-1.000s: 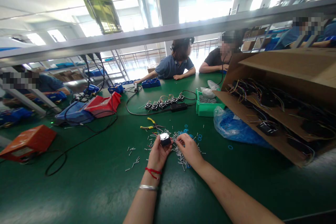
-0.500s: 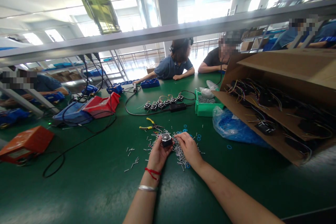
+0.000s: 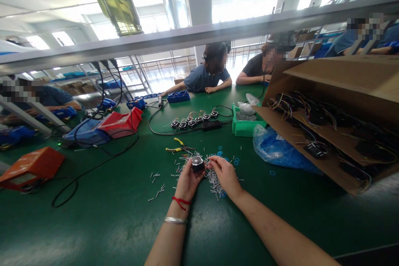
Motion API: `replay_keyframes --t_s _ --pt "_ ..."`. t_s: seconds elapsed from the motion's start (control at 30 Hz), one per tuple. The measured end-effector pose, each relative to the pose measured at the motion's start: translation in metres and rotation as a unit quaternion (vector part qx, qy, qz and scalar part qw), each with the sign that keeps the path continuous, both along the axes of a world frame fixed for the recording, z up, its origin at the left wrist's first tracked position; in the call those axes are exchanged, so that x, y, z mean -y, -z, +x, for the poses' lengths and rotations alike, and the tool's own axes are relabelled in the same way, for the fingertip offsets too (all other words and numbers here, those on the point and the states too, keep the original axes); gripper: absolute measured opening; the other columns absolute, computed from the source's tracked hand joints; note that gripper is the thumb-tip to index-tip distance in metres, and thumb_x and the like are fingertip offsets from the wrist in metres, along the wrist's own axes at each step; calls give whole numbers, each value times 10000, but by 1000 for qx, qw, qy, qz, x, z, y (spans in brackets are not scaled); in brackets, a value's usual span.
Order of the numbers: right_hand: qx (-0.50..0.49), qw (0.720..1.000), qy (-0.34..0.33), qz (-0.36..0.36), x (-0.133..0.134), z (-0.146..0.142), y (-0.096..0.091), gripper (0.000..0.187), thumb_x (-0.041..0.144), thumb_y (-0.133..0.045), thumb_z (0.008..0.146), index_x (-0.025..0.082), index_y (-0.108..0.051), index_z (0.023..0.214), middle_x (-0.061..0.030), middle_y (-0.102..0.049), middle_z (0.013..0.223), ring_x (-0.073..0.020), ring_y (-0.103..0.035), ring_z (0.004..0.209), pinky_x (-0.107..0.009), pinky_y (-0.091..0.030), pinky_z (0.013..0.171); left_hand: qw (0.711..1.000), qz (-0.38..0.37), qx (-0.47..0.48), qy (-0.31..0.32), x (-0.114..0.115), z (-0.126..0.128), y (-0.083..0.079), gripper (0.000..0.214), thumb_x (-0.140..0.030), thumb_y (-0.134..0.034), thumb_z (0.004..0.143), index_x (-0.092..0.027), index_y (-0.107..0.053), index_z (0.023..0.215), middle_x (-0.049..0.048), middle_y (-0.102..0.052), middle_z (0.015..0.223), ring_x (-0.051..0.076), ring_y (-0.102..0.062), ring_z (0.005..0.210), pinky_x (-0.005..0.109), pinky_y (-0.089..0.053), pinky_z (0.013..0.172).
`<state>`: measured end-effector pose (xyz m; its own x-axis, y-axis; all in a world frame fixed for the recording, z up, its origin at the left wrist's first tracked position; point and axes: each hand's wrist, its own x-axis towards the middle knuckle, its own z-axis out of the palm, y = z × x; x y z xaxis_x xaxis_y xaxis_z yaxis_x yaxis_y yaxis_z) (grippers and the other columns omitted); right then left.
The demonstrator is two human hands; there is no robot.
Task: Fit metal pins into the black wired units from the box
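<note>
Left hand [image 3: 189,181] gripping motor [image 3: 197,164], right hand [image 3: 225,172] pinched, hold unclear, one o'clock bin [image 3: 245,130] of grey bits [image 3: 245,117], two o'clock box [image 3: 339,72] of wired motors [image 3: 316,149]

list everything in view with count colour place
motor-like unit: 1, black and silver, in left hand
metal pins: many, silver, around hands
rings: several, blue, beside pins
pliers: 1, yellow-handled, beyond pins
wired units: about 7, black and silver, centre
adapter: 1, black, by those units
bins: 3, green right, red and blue left
cardboard box: 1, brown, right
plastic bag: 1, blue, by box
boxy device: 1, orange, far left
cables: several, black, mostly left
bottles: 2, yellow-green and clear, on shelf
people: at least 4, blue or dark tops, background
table: 1, green, beneath hands
left hand: 1, red wristband, holding unit
right hand: 1, bare, beside unit
</note>
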<state>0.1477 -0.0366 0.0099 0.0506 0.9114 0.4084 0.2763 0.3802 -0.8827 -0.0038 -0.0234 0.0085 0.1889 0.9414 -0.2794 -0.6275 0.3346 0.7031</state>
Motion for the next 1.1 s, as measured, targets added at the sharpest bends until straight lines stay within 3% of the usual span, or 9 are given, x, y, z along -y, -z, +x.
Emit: replay_keyframes --t_s 0.77,0.93,1.1 --pt "10 1000 20 13 -1 3 2 206 272 -449 897 200 -619 989 -45 -661 940 -179 -627 858 -307 -484 802 1000 14 9 24 1 2 7 375 -394 -550 811 -132 -534 1080 144 -636 1022 230 -635 890 332 -509 763" --pt "23 999 21 14 -1 4 2 240 243 -425 905 205 -595 1070 -48 -653 964 -178 -620 875 -314 -474 817 1000 6 5 18 1 2 7 376 -397 -548 811 -126 -538 1071 146 -641 1001 233 -636 891 327 -507 764" --pt "21 1000 10 7 -2 2 3 195 248 -439 898 197 -601 995 -52 -656 940 -182 -623 870 -317 -475 812 1000 4 5 13 0 1 6 361 -387 -549 811 -123 -545 1057 145 -647 989 230 -637 887 318 -509 752"
